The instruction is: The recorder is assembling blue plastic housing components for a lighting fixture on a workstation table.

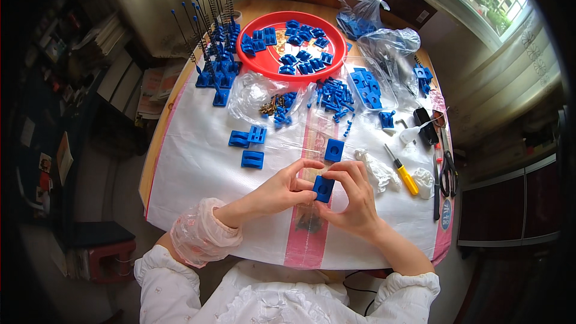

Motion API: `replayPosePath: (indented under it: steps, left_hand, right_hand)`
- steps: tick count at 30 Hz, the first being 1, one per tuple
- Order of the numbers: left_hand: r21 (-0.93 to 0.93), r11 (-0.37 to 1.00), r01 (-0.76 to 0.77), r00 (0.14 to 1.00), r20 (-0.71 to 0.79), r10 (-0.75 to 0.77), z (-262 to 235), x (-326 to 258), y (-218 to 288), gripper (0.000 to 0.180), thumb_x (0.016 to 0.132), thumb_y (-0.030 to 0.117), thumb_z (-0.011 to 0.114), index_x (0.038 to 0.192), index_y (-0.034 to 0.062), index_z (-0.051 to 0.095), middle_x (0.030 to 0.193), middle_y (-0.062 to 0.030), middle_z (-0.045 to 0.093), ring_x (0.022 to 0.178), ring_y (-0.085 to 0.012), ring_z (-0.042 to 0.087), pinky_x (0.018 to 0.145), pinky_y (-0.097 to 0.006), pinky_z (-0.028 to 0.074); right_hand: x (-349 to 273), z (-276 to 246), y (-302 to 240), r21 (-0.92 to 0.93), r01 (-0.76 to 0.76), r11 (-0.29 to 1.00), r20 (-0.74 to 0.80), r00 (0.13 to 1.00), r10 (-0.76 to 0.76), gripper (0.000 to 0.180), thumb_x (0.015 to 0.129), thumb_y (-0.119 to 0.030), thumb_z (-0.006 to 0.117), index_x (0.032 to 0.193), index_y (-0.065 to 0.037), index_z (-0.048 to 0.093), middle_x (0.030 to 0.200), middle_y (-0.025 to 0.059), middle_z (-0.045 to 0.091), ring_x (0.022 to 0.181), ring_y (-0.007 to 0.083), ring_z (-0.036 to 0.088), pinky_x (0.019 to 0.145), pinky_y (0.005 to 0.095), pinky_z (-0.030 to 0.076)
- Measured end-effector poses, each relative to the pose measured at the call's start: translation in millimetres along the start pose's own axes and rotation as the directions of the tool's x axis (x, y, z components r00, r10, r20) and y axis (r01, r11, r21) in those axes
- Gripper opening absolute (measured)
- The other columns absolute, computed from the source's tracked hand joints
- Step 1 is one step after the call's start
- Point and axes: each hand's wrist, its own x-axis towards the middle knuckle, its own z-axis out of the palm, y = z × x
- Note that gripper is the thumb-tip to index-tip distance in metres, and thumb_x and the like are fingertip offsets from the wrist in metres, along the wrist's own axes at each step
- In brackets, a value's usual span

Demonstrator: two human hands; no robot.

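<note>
Both hands meet over the table's near edge, pinching one small blue plastic block (323, 188) with a dark recess in its face. Left hand (282, 191) closes on it from the left, thumb and forefinger curled around the block's side. Right hand (354, 195) grips from the right and top, fingers arched over it; the fingertips hide the block's far edge. Under the hands lies a small dark heap (309, 222), probably screws or similar bits, too blurred to tell.

A second blue block (334, 150) sits just beyond the hands on the white woven sheet (198, 168). Three more blue parts (249, 144) lie to the left. A yellow-handled screwdriver (403, 172) lies to the right, near crumpled white wrap (378, 171) and black scissors (447, 174).

Further back: a red round tray (252, 63) holding blue parts, clear bags (258, 93) with blue and brass-coloured pieces, and a cluster of blue bases with thin black rods (210, 30). Bag contents at the far right are hard to make out through the plastic. The table's right corner is cut by fisheye bend.
</note>
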Motion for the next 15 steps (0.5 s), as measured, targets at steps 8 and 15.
replayPosePath:
  steps: [8, 15]
  left_hand:
    - [-0.091, 0.996, 0.022, 0.998, -0.056, -0.027, -1.5, 1.5, -3.0, 0.049, 0.1, 0.017, 0.057, 0.143, 0.0073, 0.033, 0.096, -0.0074, 0.069, 0.084, -0.0111, 0.066, 0.075, -0.025, 0.053]
    - [0.577, 0.815, -0.056, 0.923, -0.281, 0.262, 0.6, -27.0, 56.6, 0.031, 0.099, 0.011, 0.056, 0.129, 0.0035, 0.052, 0.09, -0.0135, 0.072, 0.078, -0.0162, 0.069, 0.074, -0.029, 0.055]
  right_hand:
    - [3.0, -4.1, 0.7, 0.016, -0.046, 0.999, 0.001, 0.999, 0.046, 0.049, 0.059, -0.008, 0.082, 0.103, -0.006, 0.061, 0.105, 0.01, 0.057, 0.099, 0.0286, 0.055, 0.076, 0.0371, 0.048]
    - [16.2, -34.0, -0.5, 0.012, -0.105, 0.994, -0.081, 0.991, 0.105, 0.048, 0.06, -0.008, 0.081, 0.103, -0.004, 0.059, 0.104, 0.0126, 0.055, 0.099, 0.0306, 0.053, 0.083, 0.0392, 0.046]
